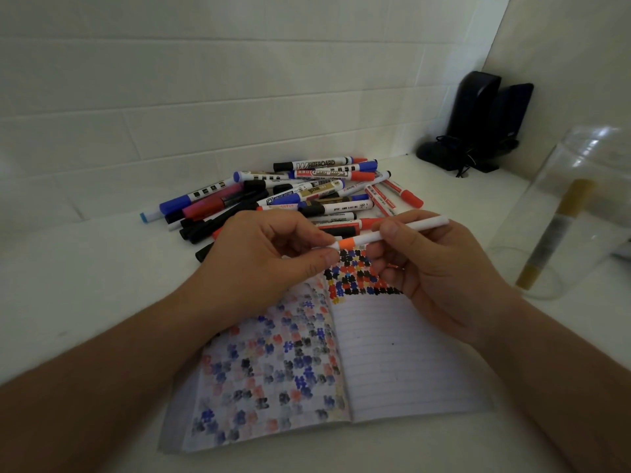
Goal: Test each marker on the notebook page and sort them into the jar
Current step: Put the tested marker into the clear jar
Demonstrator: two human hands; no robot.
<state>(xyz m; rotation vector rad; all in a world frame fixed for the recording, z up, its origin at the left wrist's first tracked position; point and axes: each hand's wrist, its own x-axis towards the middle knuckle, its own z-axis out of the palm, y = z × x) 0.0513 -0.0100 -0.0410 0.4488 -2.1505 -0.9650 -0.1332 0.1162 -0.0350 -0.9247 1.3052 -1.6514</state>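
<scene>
A thin white marker (403, 230) with an orange band is held level above the open notebook (392, 353). My right hand (433, 271) grips its barrel. My left hand (273, 261) pinches the marker's left end, the cap end, between thumb and fingers. The notebook's right page carries rows of coloured blots at its top; the left page is covered with faded blots. A pile of markers (300, 196) lies behind the hands. The clear jar (577, 213) stands at the right with one gold-ended marker (553, 233) leaning inside.
Everything lies on a white counter (85, 302) against a white tiled wall. Two black speakers (485, 121) with tangled cables stand in the back right corner, behind the jar.
</scene>
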